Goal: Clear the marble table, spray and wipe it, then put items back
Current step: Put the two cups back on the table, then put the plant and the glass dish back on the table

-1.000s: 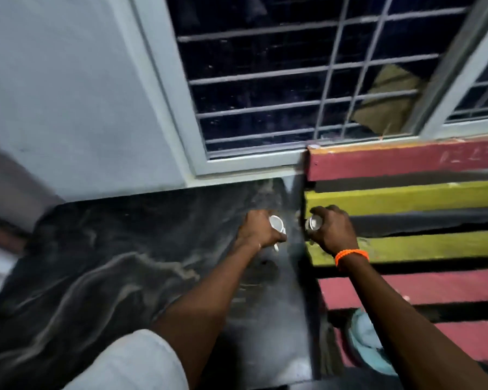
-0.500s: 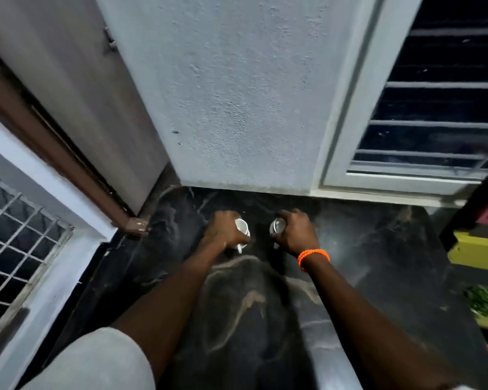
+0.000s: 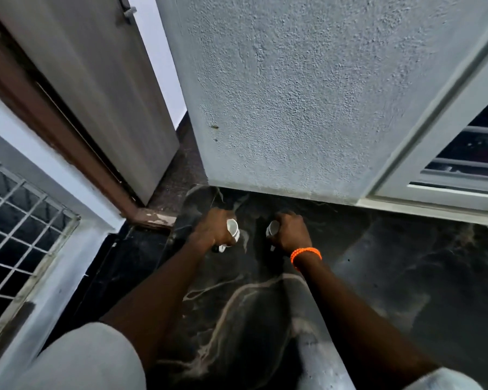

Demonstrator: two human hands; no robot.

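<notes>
The black marble table [image 3: 392,277] with pale veins fills the lower middle and right. My left hand [image 3: 213,229] is shut on a small white cup [image 3: 233,230] over the table's far left corner. Close beside it, my right hand [image 3: 289,233], with an orange bead bracelet [image 3: 306,254] on the wrist, is shut on a second small cup [image 3: 273,229] whose rim looks pale or metallic. Both cups sit low over the marble near the wall; I cannot tell whether they touch it.
A rough white wall [image 3: 307,94] rises right behind the table. A grey door [image 3: 96,80] with a brown frame stands ajar at the left. Barred windows show at the far left [image 3: 14,235] and far right [image 3: 468,159].
Both hands carried the cups from the striped bench side on the right across the table to its far left corner by the wall. My view swung left with them.
</notes>
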